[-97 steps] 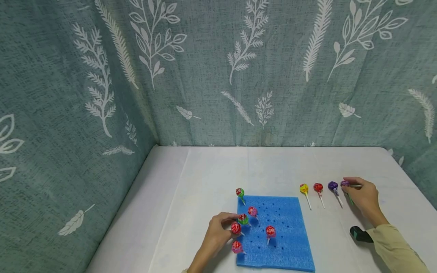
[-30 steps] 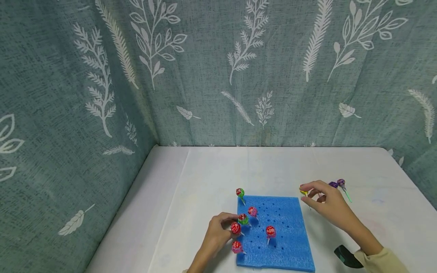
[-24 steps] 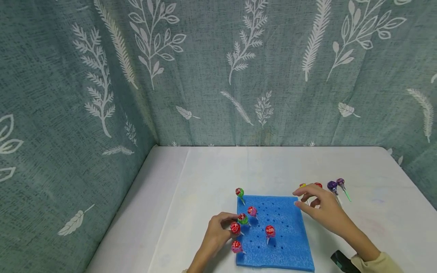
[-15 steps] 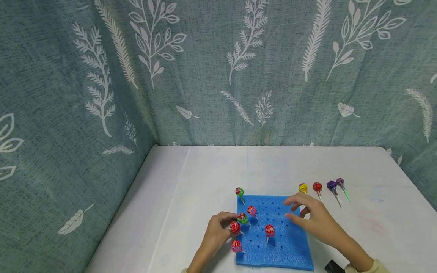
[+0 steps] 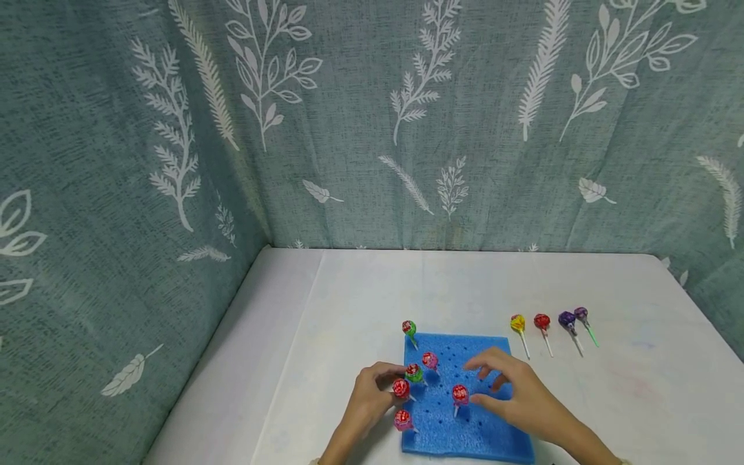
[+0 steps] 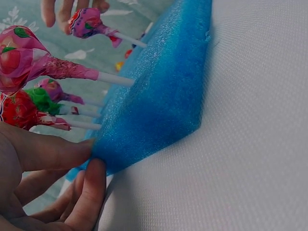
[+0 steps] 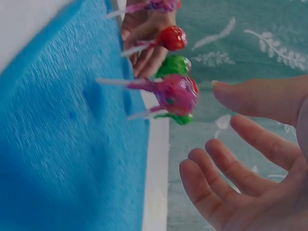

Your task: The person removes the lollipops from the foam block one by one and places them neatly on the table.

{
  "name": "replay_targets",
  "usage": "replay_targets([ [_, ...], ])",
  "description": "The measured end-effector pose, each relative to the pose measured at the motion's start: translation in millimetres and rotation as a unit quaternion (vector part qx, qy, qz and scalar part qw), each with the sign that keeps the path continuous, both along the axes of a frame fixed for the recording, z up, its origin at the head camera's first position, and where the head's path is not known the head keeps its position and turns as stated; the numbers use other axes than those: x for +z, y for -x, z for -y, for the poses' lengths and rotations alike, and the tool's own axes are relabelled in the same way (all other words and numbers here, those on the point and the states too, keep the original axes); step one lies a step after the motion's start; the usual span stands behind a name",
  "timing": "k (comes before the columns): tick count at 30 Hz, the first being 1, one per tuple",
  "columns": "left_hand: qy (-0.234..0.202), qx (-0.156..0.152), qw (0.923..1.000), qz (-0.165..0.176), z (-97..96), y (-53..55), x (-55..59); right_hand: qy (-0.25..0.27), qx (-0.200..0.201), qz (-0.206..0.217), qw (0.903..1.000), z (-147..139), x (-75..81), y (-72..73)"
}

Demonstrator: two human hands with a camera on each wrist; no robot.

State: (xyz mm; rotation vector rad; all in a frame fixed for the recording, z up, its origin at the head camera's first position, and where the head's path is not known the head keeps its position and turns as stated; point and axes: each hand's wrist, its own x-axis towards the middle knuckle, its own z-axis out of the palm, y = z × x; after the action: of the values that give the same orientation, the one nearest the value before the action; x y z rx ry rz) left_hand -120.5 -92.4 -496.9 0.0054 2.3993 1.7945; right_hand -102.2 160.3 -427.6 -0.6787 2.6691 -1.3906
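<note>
Your left hand point(image 5: 368, 397) pinches the square blue foam slab point(image 5: 494, 442) by its edge; your right hand point(image 5: 514, 395), fingers spread, holds nothing beside one round pink-and-red wrapped lollipop point(image 5: 460, 393). Six stand planted; four loose lollipops point(image 5: 542, 321) lie on the white desk point(image 5: 354, 303).

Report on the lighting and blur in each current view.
Head: bright, fairly even light, a soft shadow beside the left hand on the white table. Left wrist: dimmer, yet the nearest pink lollipop looks reasonably crisp. Right wrist: also dim, the blue foam streaked, apparently by motion, and its closest lollipop soft-edged.
</note>
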Motion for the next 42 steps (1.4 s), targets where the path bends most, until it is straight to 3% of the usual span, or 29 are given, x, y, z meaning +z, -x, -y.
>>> replay_targets([
  [8,0.004,-0.004,1.0000,-0.001,1.1,-0.6,2.2,0.039,-0.008,0.041,0.9984,16.0,-9.7,-4.8],
  [17,0.018,-0.002,0.9998,0.000,1.2,1.5,2.5,0.070,-0.019,0.030,0.9969,29.4,-23.0,-4.3],
  [42,0.011,0.000,0.9999,-0.002,2.0,-0.5,1.1,0.099,-0.023,0.076,0.9919,32.6,-25.9,-11.1],
])
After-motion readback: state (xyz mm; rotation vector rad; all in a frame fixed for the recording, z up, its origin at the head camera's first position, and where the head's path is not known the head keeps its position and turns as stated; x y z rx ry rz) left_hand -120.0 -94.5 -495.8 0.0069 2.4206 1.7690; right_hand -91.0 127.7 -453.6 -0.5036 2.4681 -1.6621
